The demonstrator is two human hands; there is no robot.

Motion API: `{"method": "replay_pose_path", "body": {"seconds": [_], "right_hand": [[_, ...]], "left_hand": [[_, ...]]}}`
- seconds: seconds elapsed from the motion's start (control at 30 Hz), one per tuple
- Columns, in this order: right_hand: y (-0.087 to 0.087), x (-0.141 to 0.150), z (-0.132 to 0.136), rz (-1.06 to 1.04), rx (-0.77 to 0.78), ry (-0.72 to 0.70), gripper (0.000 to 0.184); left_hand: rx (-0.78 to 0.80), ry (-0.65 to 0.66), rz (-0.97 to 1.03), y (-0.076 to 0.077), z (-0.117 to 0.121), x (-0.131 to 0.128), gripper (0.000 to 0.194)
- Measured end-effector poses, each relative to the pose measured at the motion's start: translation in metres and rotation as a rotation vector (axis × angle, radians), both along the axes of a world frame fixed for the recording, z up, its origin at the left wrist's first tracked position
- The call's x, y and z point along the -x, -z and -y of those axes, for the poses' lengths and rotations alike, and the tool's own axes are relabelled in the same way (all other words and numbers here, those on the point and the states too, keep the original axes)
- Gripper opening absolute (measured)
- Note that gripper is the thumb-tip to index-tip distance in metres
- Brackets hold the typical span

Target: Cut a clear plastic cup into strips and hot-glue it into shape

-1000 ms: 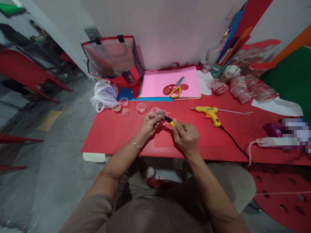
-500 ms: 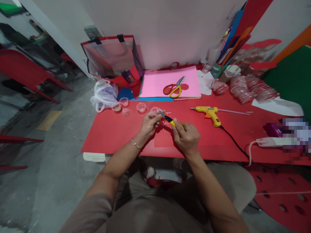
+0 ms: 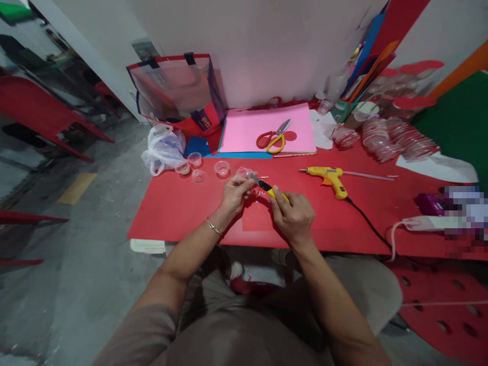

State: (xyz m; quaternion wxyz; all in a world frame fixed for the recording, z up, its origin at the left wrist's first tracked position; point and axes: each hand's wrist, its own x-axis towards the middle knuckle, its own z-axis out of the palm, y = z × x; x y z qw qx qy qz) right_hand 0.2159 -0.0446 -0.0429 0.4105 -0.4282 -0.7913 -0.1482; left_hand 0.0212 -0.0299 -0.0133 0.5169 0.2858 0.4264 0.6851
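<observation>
My left hand (image 3: pixel 235 195) is closed on a small clear plastic cup (image 3: pixel 244 175), just above the red table (image 3: pixel 183 213). A yellow and black utility knife (image 3: pixel 266 187) is gripped in my right hand (image 3: pixel 295 216). Its blade points up and left and meets the cup close to my left fingertips; whether it cuts into the plastic is too small to tell. Thin plastic scraps (image 3: pixel 261 192) lie under the knife. Left of my left hand stand more clear cups, among them one cup (image 3: pixel 221 169) close by and another cup (image 3: pixel 194 159) farther off.
A yellow glue gun (image 3: pixel 330 178) with a glue stick and cord lies to the right. Scissors (image 3: pixel 275 138) rest on pink paper (image 3: pixel 244 127) at the back. A plastic bag (image 3: pixel 163 148) and tote bag (image 3: pixel 175 91) stand left; stacked cups (image 3: pixel 381 137) lie back right.
Almost nothing differs. Both hands keep their hold on the cup and the knife, with only a very slight shift of the fingers and blade.
</observation>
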Motion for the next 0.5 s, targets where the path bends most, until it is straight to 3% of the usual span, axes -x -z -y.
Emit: {"method": "replay_pose_path", "body": {"seconds": [0.23,0.5], "right_hand": [[0.0015,0.0005,0.0006,0.014,-0.019,0.016,0.046],[0.0033,0.0003,-0.0007,-0.081,0.090,-0.061,0.042]], "left_hand": [[0.007,-0.037,-0.011,0.0042,-0.0019,-0.0004,0.056],[0.034,0.019,0.003,0.0056,-0.0038,0.0017,0.056]]}}
